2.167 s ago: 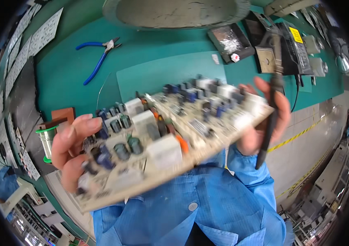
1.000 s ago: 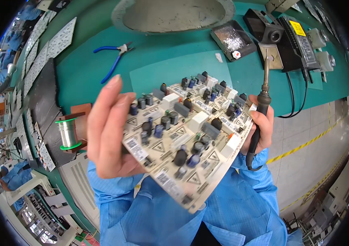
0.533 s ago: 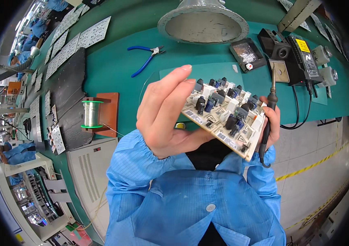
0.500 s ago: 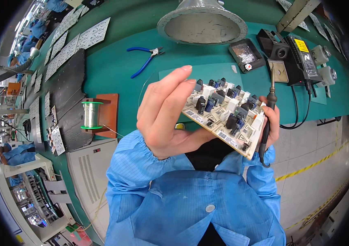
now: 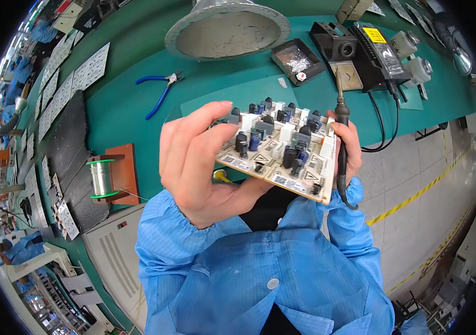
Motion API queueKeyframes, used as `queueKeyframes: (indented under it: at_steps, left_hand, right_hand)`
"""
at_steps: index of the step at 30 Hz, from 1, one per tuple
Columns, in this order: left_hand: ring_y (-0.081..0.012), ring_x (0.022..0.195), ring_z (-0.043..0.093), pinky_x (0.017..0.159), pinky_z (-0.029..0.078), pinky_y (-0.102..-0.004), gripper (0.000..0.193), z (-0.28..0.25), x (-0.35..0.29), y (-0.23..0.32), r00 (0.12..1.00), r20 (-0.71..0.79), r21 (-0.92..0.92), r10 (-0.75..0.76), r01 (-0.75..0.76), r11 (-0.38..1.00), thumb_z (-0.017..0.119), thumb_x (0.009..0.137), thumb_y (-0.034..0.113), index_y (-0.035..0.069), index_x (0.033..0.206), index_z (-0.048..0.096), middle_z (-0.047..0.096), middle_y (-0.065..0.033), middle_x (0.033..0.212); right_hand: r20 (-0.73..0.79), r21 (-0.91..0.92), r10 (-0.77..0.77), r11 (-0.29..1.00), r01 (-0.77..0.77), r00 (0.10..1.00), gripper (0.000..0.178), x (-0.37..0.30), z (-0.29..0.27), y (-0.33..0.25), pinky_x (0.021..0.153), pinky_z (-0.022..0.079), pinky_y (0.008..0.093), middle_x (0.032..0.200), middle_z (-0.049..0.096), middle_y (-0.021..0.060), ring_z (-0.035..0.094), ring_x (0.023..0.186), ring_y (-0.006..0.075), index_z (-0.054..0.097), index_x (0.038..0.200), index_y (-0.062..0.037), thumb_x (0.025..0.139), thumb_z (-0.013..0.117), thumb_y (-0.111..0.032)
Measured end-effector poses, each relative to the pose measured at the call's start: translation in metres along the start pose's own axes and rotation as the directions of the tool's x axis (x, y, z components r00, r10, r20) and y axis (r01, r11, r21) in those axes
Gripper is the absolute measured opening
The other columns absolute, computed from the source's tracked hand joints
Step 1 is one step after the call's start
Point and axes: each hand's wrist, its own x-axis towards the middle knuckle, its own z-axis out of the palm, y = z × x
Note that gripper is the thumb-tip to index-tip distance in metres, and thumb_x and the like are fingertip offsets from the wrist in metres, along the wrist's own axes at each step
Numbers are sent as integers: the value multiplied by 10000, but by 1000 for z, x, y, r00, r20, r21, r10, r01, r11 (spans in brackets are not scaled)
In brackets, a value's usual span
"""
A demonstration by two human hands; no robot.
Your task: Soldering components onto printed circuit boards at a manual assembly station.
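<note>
A circuit board populated with black capacitors, blue parts and white connectors is held up in front of my chest, tilted. My left hand is closed about its left side, the thumb passing under the near edge and the fingers bent at the far left corner. At the right edge, my right hand grips a soldering iron upright, its metal tip pointing away from me. The fingers of that hand also touch the board's right edge. Part of the right hand is hidden behind the board and the iron.
Blue-handled cutters lie on the green bench beyond my left hand. A solder spool stands at left. Beyond the board are a metal fume hood, a black tray and a soldering station. More circuit boards lie far left.
The bench things have shifted left in the view. The board has turned slightly, and its near edge now slopes less. Both hands keep their hold on it, and the iron stays in the right hand.
</note>
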Motion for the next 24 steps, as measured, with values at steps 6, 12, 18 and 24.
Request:
queueKeyframes:
  at_steps: [6,12,18,24]
  left_hand:
    - [-270,777,583,648,459,-335,537,-5,6,-6,1000,10,2,14,-14,1000,859,491,249,7,898,604,626,-156,971]
    - [-269,744,583,635,450,-326,524,-6,4,-11,1000,-22,18,11,-10,1000,840,478,224,10,899,613,628,-142,937]
    - [-271,741,582,636,457,-328,503,-16,1,-15,999,16,-17,-38,38,999,807,467,181,3,891,606,627,-146,935]
    - [-283,753,581,650,462,-343,498,-22,-6,-26,998,18,-22,-56,56,998,793,484,208,-8,889,600,622,-162,943]
  right_hand:
    - [16,-25,-42,999,42,999,184,4,2,-2,803,483,375,1040,582,259,612,942,324,583,1027,15,907,544,-119]
    - [26,-41,-22,999,23,999,192,7,3,-4,818,480,384,1068,570,267,605,956,325,578,1036,13,911,529,-125]
    - [59,-45,-67,997,69,996,219,11,3,-11,818,484,397,1064,564,266,603,955,337,577,1028,30,918,542,-156]
    - [74,-33,-95,995,98,993,287,17,11,-13,803,494,403,1050,562,265,606,947,343,574,1036,34,927,553,-231]
